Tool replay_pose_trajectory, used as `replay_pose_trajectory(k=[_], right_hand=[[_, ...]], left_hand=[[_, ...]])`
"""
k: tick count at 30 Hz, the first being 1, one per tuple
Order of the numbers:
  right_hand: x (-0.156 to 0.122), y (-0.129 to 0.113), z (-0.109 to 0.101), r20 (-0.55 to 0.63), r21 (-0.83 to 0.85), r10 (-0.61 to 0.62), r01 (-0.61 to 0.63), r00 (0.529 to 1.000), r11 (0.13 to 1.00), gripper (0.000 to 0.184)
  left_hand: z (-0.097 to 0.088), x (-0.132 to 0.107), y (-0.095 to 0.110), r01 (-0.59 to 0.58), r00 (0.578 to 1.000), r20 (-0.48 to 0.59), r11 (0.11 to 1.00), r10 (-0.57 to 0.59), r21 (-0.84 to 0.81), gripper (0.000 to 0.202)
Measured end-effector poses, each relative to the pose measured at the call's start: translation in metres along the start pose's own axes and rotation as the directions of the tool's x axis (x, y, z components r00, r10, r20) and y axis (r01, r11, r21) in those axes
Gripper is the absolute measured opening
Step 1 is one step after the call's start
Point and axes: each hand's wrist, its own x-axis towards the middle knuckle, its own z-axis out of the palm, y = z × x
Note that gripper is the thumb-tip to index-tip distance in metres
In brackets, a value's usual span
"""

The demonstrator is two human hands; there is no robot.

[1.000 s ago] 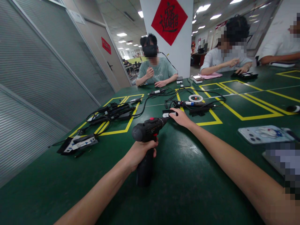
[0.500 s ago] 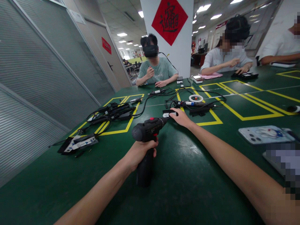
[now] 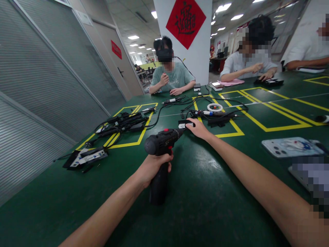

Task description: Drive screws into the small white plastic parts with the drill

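My left hand (image 3: 156,167) is wrapped round the grip of a black cordless drill (image 3: 161,143) with red buttons. The drill's chuck points away and to the right, toward a small black box with a white label (image 3: 183,125). Fingers of my right hand (image 3: 197,129) close on the right end of that box on the green table. Whether the drill's tip touches the box I cannot tell, as the chuck and fingers hide that spot.
Tangled black cables and adapters (image 3: 125,123) lie at left, beside an open black case (image 3: 84,157). Behind my right hand are a soldering iron (image 3: 208,113) and a white ring (image 3: 215,107). A phone (image 3: 293,148) lies at right. Several people sit across the table.
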Motion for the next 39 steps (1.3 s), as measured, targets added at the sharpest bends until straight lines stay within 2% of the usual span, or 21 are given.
replay_pose_trajectory(k=[39], right_hand=[[-0.0004,-0.0003,-0.0005,0.013,-0.013,-0.008,0.008,1.0,1.0,0.045]], left_hand=[[0.0005,-0.0005,0.002,0.01,1.0,0.001,1.0,-0.01,-0.009,0.017]])
